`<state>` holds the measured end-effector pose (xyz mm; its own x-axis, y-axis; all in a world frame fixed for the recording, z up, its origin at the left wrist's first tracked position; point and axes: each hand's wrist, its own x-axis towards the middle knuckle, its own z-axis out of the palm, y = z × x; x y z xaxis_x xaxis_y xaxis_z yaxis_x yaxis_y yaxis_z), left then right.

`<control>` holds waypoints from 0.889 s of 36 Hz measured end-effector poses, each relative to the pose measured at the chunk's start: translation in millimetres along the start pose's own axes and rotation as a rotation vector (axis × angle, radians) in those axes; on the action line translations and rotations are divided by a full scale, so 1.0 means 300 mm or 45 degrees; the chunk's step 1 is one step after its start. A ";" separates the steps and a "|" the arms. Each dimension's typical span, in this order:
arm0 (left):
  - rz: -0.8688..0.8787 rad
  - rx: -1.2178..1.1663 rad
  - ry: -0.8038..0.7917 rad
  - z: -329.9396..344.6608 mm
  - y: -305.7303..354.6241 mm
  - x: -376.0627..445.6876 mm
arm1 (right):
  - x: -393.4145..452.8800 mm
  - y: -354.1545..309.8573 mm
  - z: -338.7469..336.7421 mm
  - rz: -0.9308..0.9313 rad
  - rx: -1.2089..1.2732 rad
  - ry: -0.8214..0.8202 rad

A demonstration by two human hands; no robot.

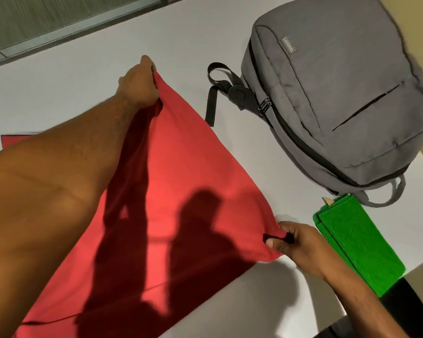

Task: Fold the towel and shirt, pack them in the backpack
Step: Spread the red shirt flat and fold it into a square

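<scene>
A red shirt (193,172) lies spread across the white table (83,76). My left hand (138,84) pinches its far corner, with my forearm stretched over the cloth. Near the table's front right, my right hand (296,242) grips the shirt's near right corner. A green towel (357,242) lies folded flat to the right of my right hand. The grey backpack (340,93) lies on its back at the far right, zip closed, with its straps (217,93) trailing to the left.
The table's right edge runs close past the towel and the backpack. A glass partition (47,23) stands behind the table's far left edge. Bare white table lies between the shirt and the backpack.
</scene>
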<state>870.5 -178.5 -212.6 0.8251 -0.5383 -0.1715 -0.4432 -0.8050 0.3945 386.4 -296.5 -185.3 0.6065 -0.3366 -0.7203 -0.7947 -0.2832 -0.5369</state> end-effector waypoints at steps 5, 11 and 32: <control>0.087 -0.085 0.290 -0.017 0.013 0.021 | -0.022 -0.038 -0.060 0.155 0.107 0.046; 0.035 -0.047 0.475 -0.056 0.153 0.074 | -0.053 -0.018 -0.141 0.237 -0.015 0.250; 0.189 -0.330 0.125 0.091 0.242 0.007 | -0.062 0.026 -0.114 0.395 -0.314 0.370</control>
<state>830.7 -244.9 -209.0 0.7933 -0.6088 -0.0119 -0.4680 -0.6221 0.6276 369.6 -323.1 -161.0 0.3517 -0.6654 -0.6584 -0.9309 -0.3227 -0.1711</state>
